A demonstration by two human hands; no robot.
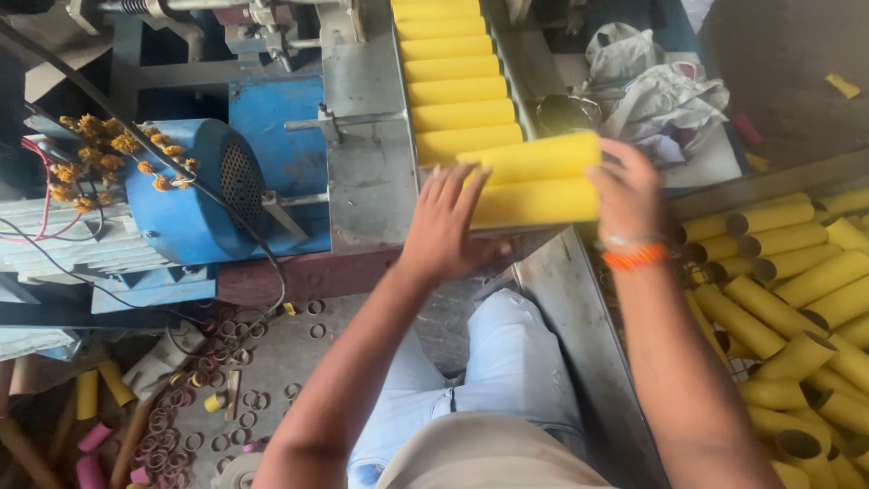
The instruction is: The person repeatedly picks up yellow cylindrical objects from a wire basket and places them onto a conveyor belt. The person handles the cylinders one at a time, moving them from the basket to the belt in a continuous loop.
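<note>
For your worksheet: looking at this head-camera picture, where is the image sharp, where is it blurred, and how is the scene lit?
Head view: soft, even daylight with no hard glare; the right hand and the two yellow tubes it lifts with the left hand are smeared by motion; the blue motor and the pile of yellow tubes look sharper; the top left corner falls into deep shadow.

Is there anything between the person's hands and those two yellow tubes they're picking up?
Nothing visible. The left hand and the right hand press directly on the opposite ends of the two yellow tubes, at the near end of the row of tubes.
</note>
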